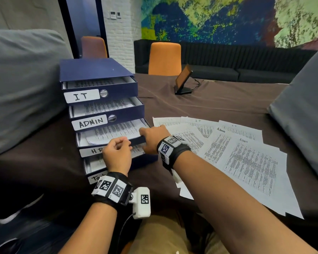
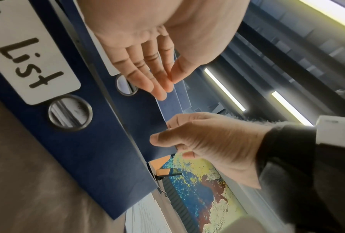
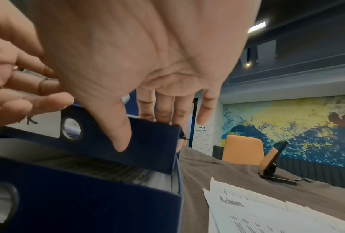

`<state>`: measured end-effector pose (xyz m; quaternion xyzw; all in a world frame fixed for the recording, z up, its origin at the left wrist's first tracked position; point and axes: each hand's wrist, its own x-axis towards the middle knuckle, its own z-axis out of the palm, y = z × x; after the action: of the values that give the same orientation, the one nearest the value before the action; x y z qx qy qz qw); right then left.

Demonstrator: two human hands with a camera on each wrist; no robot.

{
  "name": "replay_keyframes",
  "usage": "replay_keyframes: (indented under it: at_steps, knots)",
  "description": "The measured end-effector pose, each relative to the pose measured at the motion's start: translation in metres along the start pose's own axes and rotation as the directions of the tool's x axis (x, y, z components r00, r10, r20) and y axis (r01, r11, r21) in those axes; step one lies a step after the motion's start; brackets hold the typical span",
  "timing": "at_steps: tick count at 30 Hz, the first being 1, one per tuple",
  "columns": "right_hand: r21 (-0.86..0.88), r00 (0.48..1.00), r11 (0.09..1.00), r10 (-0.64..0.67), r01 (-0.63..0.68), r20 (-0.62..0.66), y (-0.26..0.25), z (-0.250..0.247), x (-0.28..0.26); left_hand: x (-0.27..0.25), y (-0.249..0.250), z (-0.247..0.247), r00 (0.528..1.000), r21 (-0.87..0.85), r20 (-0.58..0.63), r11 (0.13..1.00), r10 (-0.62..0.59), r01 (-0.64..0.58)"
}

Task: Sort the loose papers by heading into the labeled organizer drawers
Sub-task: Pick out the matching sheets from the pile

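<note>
- My right hand (image 1: 153, 139) grips the front corner of the HR drawer (image 1: 110, 133), thumb on the front, fingers over the top edge.
- My left hand (image 1: 117, 153) is loosely curled in front of that drawer and holds nothing.
- The blue organizer (image 1: 95, 70) stands on the table (image 1: 218, 101), all its drawers pulled out a bit.
- The loose papers (image 1: 246, 154) lie spread out just to its right.

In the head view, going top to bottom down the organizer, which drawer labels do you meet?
IT label → ADMIN label → HR label, partly behind the left hand → a bottom label, mostly hidden by the left wrist.
</note>
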<state>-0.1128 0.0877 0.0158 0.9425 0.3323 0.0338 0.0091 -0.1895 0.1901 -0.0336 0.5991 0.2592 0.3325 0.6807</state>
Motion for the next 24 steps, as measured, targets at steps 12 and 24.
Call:
replay_keyframes:
  at_steps: [12,24]
  knots:
    - [-0.188,0.998,0.982,-0.033,0.024,-0.046,-0.023,-0.003,0.002,0.001,0.009,-0.008,0.966,0.247,-0.009,0.937,0.259,-0.249]
    - [0.156,0.939,0.969,0.226,-0.190,-0.259,0.009,0.012,-0.017,0.007,0.002,-0.011,0.995,0.244,0.081,0.967,0.056,-0.074]
